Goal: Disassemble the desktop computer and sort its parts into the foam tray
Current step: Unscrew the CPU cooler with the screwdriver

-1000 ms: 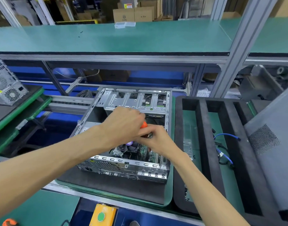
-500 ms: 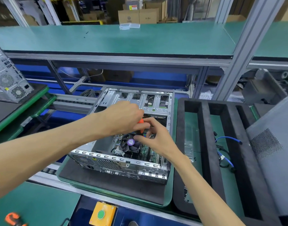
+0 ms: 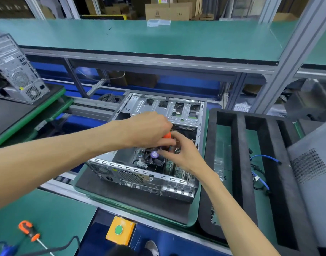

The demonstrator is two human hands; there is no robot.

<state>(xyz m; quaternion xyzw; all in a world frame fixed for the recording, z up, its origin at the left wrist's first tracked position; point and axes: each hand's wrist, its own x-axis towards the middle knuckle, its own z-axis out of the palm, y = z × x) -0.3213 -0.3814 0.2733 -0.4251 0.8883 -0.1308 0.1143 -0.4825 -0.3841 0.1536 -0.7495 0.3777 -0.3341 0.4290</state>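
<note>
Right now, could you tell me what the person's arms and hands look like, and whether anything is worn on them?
Both arms are bare right up to the frame edge: no sleeves show. The left hand and right hand wear no gloves, and no watch, ring, wrist strap or marking is visible on them.

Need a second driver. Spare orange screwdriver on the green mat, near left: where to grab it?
Take the spare screwdriver by its orange-and-black handle, from above with the left hand. It lies flat, handle toward the far left, thin shaft pointing near-right toward the black cable.
</note>
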